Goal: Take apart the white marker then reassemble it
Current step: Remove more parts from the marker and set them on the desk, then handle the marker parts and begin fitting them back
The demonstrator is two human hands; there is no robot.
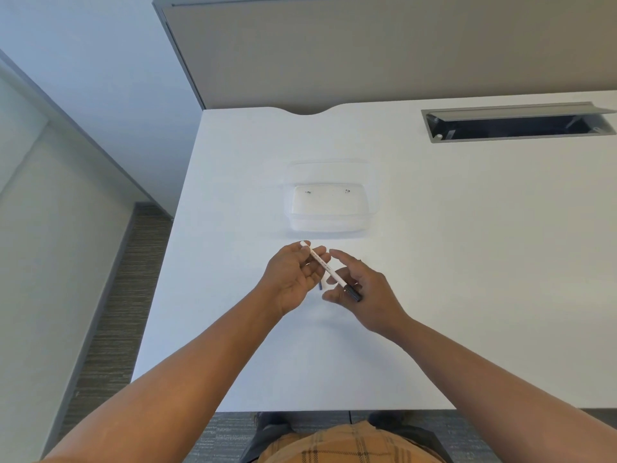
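Note:
A white marker (325,267) with a black end at its lower right lies slanted between my hands above the white desk (450,262). My left hand (292,279) pinches the white barrel near its upper end with thumb and fingers. My right hand (362,290) has the black end resting against its fingers, which are spread apart; I cannot tell whether it grips the marker. A small dark blue piece (320,285) shows just below the barrel, between the hands, partly hidden.
A clear plastic container (329,225) with its lid open stands on the desk just beyond my hands. A grey cable hatch (514,123) is open at the back right. A partition rises behind the desk. The desk's left edge drops to carpet.

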